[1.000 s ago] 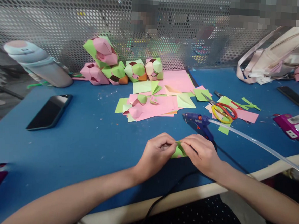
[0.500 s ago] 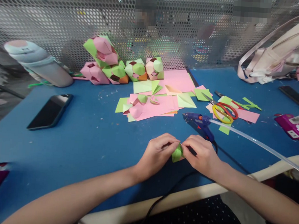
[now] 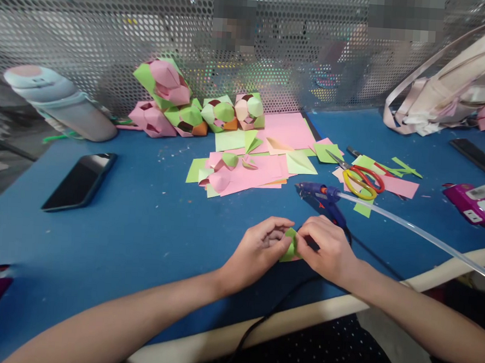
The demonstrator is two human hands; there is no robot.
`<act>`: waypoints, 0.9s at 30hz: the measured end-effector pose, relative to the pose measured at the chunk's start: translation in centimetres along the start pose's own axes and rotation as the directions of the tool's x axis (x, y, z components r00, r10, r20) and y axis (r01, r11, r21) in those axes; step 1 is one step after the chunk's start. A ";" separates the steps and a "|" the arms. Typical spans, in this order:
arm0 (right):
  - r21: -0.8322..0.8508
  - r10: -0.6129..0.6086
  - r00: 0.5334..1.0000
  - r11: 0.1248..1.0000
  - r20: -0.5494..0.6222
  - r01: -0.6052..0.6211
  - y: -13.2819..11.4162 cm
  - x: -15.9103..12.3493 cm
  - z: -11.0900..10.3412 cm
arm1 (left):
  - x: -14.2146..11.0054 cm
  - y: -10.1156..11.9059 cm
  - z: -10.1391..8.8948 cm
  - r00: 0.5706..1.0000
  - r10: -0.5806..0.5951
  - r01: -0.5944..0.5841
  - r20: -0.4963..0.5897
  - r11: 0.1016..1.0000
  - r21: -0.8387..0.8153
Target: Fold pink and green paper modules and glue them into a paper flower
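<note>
Close to the table's front edge, a small green folded paper [image 3: 291, 250] sits between my hands, with a trace of pink at its bottom. My left hand [image 3: 261, 244] has its thumb against the paper's left side; its index finger is raised off the thumb, and the other fingers curl behind. On the right side, my right hand [image 3: 324, 247] pinches the paper between thumb and bent fingers, which partly cover it. Just beyond the right hand lies a blue glue gun [image 3: 319, 193] with a long clear glue stick [image 3: 404, 227] out of its back.
Yellow-and-red scissors [image 3: 361, 182] lie on paper scraps. Pink and green sheets [image 3: 263, 177] are stacked mid-table. Several folded paper balls [image 3: 189, 115] stand by the perforated metal screen [image 3: 283, 58]. A phone [image 3: 80, 182] and a bottle [image 3: 62, 102] are at left, a purple device [image 3: 471, 203] at right.
My left index finger has lifted away from the thumb, and the left fingers have loosened, showing more of the green paper's top. My right hand stays almost where it was.
</note>
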State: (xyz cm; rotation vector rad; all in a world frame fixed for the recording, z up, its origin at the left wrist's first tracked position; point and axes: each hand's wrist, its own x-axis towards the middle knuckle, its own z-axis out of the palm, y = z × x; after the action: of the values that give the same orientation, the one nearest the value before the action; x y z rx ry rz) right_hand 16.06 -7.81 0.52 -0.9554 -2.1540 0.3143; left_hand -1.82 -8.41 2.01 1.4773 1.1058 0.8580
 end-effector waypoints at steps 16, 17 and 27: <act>-0.029 -0.027 1.000 0.999 0.007 0.027 -0.3 -0.1 -0.5 | 0.5 -0.7 -0.2 0.999 0.043 -0.043 -0.029 0.999 0.012; -0.044 -0.030 1.000 0.999 0.004 0.030 -0.3 -0.1 -0.9 | 0.6 -0.7 -0.3 0.999 0.041 -0.041 -0.033 0.999 -0.007; -0.141 -0.104 0.986 0.982 0.132 0.123 1.0 -2.4 -5.7 | 5.1 -1.0 -3.7 0.984 -0.053 -0.006 -0.172 0.945 -0.326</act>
State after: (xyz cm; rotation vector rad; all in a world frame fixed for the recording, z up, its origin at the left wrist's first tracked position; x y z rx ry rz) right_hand 21.73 -9.27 2.71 -0.9104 -2.3624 0.1627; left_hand -3.82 -2.43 1.54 1.1269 1.0504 1.1164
